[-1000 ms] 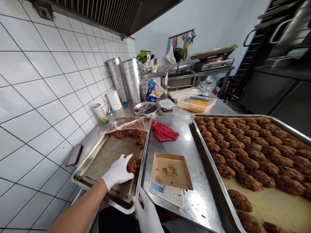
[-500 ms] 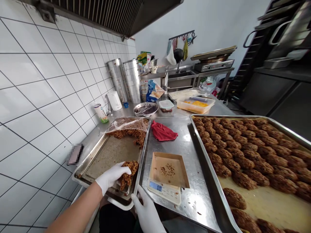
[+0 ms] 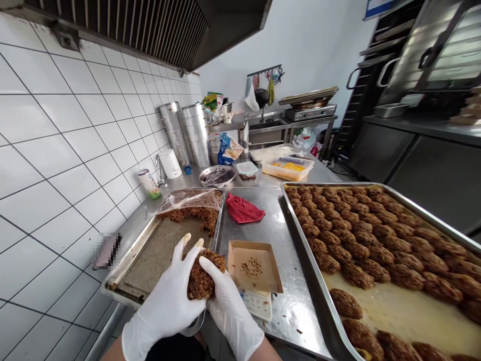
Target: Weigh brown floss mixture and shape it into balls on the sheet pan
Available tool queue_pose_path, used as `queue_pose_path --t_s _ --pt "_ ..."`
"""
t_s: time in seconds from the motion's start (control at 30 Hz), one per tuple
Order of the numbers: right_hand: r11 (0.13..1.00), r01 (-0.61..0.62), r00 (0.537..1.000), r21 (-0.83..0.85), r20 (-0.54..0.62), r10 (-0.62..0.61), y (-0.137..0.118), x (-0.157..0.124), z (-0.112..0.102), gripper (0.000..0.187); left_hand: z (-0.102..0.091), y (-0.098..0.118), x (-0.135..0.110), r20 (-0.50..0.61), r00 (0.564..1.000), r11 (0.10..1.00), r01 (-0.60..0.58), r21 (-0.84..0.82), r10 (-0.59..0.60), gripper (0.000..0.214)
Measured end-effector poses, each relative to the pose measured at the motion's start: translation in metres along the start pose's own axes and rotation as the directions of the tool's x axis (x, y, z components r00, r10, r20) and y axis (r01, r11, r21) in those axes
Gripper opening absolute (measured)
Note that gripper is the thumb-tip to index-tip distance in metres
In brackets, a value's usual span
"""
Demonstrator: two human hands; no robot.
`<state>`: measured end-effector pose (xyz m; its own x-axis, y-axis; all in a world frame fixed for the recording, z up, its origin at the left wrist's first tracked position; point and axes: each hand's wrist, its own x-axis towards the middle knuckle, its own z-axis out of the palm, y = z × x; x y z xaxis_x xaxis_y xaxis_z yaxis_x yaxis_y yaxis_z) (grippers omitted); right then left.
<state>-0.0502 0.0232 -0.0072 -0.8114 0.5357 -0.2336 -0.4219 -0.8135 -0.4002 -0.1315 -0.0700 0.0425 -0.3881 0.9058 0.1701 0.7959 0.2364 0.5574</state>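
Observation:
A clump of brown crumbly mixture (image 3: 205, 275) is held between my two white-gloved hands, above the near right corner of the left tray. My left hand (image 3: 169, 291) cups it from the left, its fingers bent and some bits stuck to the fingertips. From the right, my right hand (image 3: 229, 306) presses against it with the thumb on top; its other fingers are hidden beneath. The left metal tray (image 3: 150, 263) has more loose mixture (image 3: 206, 215) at its far end, partly under plastic film (image 3: 191, 199).
A cardboard tray (image 3: 255, 250) with crumbs rests on a kitchen scale (image 3: 259, 305). Beyond it lies a red cloth (image 3: 242, 208). The right tray (image 3: 323, 281) carries rows of shaped brown pieces (image 3: 361, 245). Tubs and a bowl (image 3: 217, 176) stand farther back.
My left hand has lifted the clump from the left tray and turned palm inward. My right hand has come up from the tray's edge onto the clump. The view has shifted right.

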Motion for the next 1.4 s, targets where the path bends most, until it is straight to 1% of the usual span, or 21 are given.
queue_pose_path --t_s 0.1,0.17,0.2,0.27,0.3,0.33,0.4,0.47,0.57,0.73,0.8,0.87,0.93,1.03,1.1,1.13,1.2,1.23,1.27,1.33,1.4 --pt "0.993 -0.003 1.000 0.119 -0.014 0.005 0.003 -0.001 -0.009 0.047 -0.012 -0.016 -0.012 0.014 0.999 0.996 0.043 -0.078 -0.042 0.102" --pt "0.986 0.015 1.000 0.167 -0.022 -0.012 0.004 -0.002 -0.015 0.052 -0.003 -0.029 -0.020 -0.069 0.991 0.975 0.097 -0.201 -0.113 0.087" --pt "0.984 0.025 1.000 0.176 -0.019 -0.022 0.005 -0.003 -0.017 0.054 0.008 -0.035 -0.024 -0.125 0.980 0.951 0.111 -0.290 -0.153 0.076" --pt "0.984 0.050 0.999 0.171 -0.021 -0.047 0.010 -0.005 -0.018 0.060 0.039 -0.043 -0.027 -0.170 0.961 0.854 0.102 -0.511 -0.216 0.059" --pt "0.985 0.071 0.997 0.157 -0.030 -0.067 0.012 -0.006 -0.018 0.063 0.055 -0.044 -0.028 -0.175 0.962 0.797 0.064 -0.600 -0.209 0.056" --pt "0.986 0.099 0.995 0.136 -0.043 -0.094 0.015 -0.007 -0.016 0.067 0.069 -0.042 -0.027 -0.228 0.948 0.752 0.017 -0.659 -0.221 0.057" --pt "0.983 0.168 0.984 0.075 -0.066 -0.163 0.020 -0.009 -0.013 0.073 0.087 -0.034 -0.022 -0.304 0.920 0.709 -0.042 -0.704 -0.248 0.062" --pt "0.970 0.242 0.968 -0.014 -0.059 -0.242 0.021 -0.009 -0.011 0.073 0.090 -0.022 -0.017 -0.367 0.895 0.741 -0.064 -0.668 -0.255 0.067" --pt "0.917 0.348 0.934 -0.195 -0.016 -0.357 0.018 -0.005 -0.012 0.060 0.078 -0.006 -0.009 -0.444 0.867 0.834 -0.064 -0.548 -0.226 0.061" --pt "0.812 0.413 0.885 -0.413 -0.030 -0.465 0.015 0.010 -0.018 0.038 0.071 -0.004 0.001 -0.480 0.846 0.896 -0.005 -0.444 -0.232 0.043" --pt "0.841 0.395 0.889 -0.369 -0.076 -0.451 0.017 0.012 -0.019 0.038 0.075 -0.009 0.005 -0.523 0.824 0.916 -0.013 -0.402 -0.218 0.039" --pt "0.915 0.336 0.926 -0.222 -0.097 -0.364 0.017 0.009 -0.017 0.047 0.080 -0.013 0.008 -0.608 0.778 0.942 -0.063 -0.330 -0.160 0.034" --pt "0.959 0.268 0.961 -0.087 -0.046 -0.273 0.014 0.002 -0.013 0.053 0.083 -0.017 0.010 -0.686 0.724 0.964 -0.128 -0.231 -0.068 0.031" --pt "0.952 0.278 0.960 -0.129 0.073 -0.271 0.007 -0.007 -0.005 0.049 0.085 -0.019 0.011 -0.717 0.689 0.986 -0.166 -0.015 0.105 0.031" --pt "0.930 0.311 0.949 -0.197 0.115 -0.293 0.003 -0.009 -0.003 0.054 0.080 -0.014 0.009 -0.675 0.715 0.983 -0.148 0.107 0.181 0.038" --pt "0.930 0.308 0.950 -0.200 0.115 -0.290 0.002 -0.009 -0.004 0.059 0.075 -0.011 0.007 -0.631 0.755 0.984 -0.134 0.119 0.179 0.046" --pt "0.960 0.248 0.968 -0.130 0.069 -0.241 0.002 -0.006 -0.008 0.066 0.060 -0.004 0.002 -0.468 0.875 0.991 -0.130 0.023 0.125 0.065" --pt "0.976 0.207 0.978 -0.068 0.037 -0.205 0.003 -0.004 -0.012 0.068 0.052 -0.001 -0.002 -0.376 0.921 0.987 -0.139 -0.075 0.101 0.072" --pt "0.987 0.164 0.986 0.002 0.010 -0.164 0.003 -0.002 -0.015 0.068 0.045 -0.001 -0.005 -0.311 0.947 0.972 -0.144 -0.186 0.081 0.075" --pt "0.987 0.081 0.997 0.138 -0.004 -0.081 0.005 0.001 -0.022 0.067 0.039 -0.005 -0.010 -0.315 0.949 0.923 -0.133 -0.362 0.013 0.070" --pt "0.971 0.031 0.999 0.236 0.010 -0.034 0.008 0.003 -0.026 0.063 0.047 -0.013 -0.011 -0.391 0.913 0.883 -0.088 -0.462 -0.114 0.057"
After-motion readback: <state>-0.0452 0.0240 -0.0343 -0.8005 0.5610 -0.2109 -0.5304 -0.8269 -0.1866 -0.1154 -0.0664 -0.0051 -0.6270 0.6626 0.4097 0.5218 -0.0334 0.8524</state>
